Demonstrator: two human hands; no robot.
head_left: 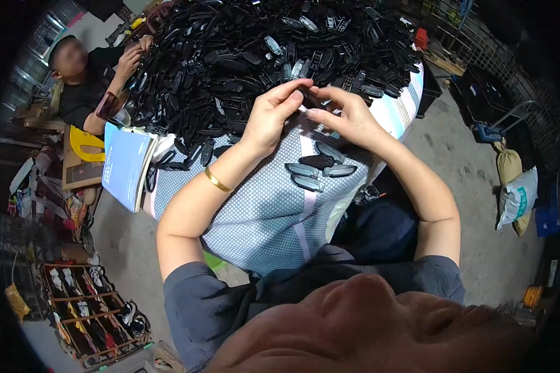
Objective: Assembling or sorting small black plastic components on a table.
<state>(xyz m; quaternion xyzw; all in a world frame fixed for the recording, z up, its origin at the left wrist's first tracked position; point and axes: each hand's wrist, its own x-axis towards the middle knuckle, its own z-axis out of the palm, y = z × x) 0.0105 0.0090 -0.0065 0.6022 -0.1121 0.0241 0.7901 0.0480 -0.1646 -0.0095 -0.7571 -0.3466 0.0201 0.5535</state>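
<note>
My left hand (269, 117) and my right hand (350, 117) meet at the near edge of a big heap of black plastic parts (218, 68). Between their fingertips they pinch a small dark plastic part (307, 98), mostly covered by the fingers; a pale bit shows beneath it. Just below my hands, a few oval parts lie loose on the patterned cloth: a grey-faced part (307, 182), a black part (317, 162) and similar ones beside them. A gold bangle (218, 180) circles my left wrist.
Patterned cloth (255, 230) drapes over the table toward me. A blue-covered book (126, 166) lies at the left edge. Across on the left, a person (74, 81) handles something at the heap. A shoe rack (96, 317) stands lower left; sacks (516, 193) sit at right.
</note>
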